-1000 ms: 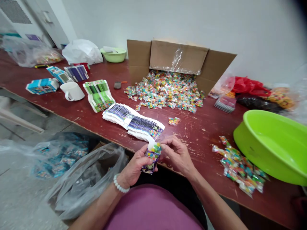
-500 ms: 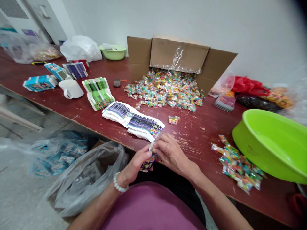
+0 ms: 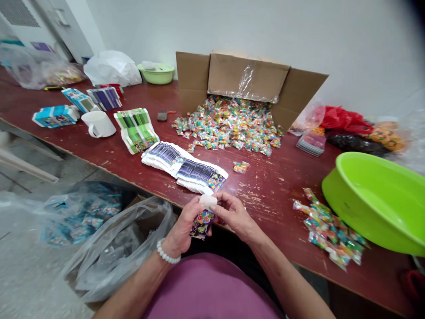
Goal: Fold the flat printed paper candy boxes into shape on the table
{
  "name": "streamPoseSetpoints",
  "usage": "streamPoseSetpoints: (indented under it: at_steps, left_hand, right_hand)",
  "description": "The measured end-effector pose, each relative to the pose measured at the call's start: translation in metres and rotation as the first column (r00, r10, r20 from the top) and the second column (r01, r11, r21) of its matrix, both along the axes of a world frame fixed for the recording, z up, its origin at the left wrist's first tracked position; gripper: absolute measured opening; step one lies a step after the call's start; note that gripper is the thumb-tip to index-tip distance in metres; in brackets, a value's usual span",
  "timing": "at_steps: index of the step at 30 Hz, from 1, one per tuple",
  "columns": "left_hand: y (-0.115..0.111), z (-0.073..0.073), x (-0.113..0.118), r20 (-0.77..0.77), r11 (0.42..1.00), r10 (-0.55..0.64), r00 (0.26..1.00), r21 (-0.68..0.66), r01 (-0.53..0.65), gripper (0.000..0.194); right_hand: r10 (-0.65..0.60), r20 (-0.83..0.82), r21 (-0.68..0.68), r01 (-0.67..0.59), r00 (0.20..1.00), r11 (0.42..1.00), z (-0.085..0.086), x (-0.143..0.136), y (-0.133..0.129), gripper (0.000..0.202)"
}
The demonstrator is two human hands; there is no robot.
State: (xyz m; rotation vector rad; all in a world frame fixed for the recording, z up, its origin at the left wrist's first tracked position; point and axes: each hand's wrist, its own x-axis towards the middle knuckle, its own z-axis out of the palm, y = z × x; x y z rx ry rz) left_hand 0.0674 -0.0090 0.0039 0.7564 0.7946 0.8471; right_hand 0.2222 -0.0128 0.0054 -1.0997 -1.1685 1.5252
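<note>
Close to my body, over the table's front edge, I hold a small purple printed card box (image 3: 202,223) with a white flap standing up at its top. My left hand (image 3: 184,223) wraps round its left side. The fingers of my right hand (image 3: 234,216) pinch the box near the flap. Just beyond my hands lies a fanned row of flat purple card boxes (image 3: 199,173). A small clear packet of coloured candy (image 3: 241,166) rests alone to its right. Whether anything is inside the held box is hidden.
A cardboard carton (image 3: 247,75) on its side spills a heap of candy packets (image 3: 232,124). At right stand a green basin (image 3: 375,208) and more packets (image 3: 328,230). Left are green boxes (image 3: 137,129) and a white mug (image 3: 98,124). A plastic-lined box (image 3: 122,248) sits below the edge.
The white flap now faces up, more visible, and the box's printed front is turned toward me. My right hand has shifted slightly and its fingers have moved down beside the flap.
</note>
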Motion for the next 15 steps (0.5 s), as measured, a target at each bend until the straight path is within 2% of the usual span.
streamPoseSetpoints:
  at_steps: [2, 3, 5, 7, 10, 15]
  left_hand:
    - [0.000, 0.002, 0.001, 0.026, 1.000, 0.004, 1.000, -0.025, -0.004, 0.028]
    - [0.000, 0.003, 0.001, 0.053, 0.999, -0.002, 0.999, -0.048, 0.004, 0.030]
    - [0.001, 0.006, 0.000, 0.119, 0.994, -0.021, 0.993, -0.106, 0.033, 0.037]
    - [0.003, 0.007, 0.000, 0.155, 0.986, -0.031, 0.987, -0.158, 0.056, 0.044]
    - [0.003, 0.005, 0.000, 0.099, 0.984, -0.017, 0.995, -0.176, 0.035, 0.042]
    - [0.002, 0.000, 0.003, -0.010, 0.993, 0.013, 1.000, -0.115, -0.014, 0.040]
  right_hand:
    - [-0.087, 0.126, 0.157, 0.067, 0.988, 0.985, 0.001, 0.000, 0.000, 0.022]
    - [-0.133, 0.191, 0.270, 0.078, 0.973, 0.960, 0.001, 0.002, -0.001, 0.018]
    - [-0.191, 0.289, 0.479, 0.031, 0.938, 0.877, 0.002, 0.006, -0.001, 0.011]
    - [-0.160, 0.359, 0.580, -0.085, 0.920, 0.810, 0.004, 0.010, -0.002, 0.011]
    - [-0.090, 0.428, 0.566, -0.190, 0.899, 0.802, 0.006, 0.012, -0.002, 0.015]
    - [-0.134, 0.442, 0.479, -0.108, 0.887, 0.871, 0.008, 0.006, -0.001, 0.007]
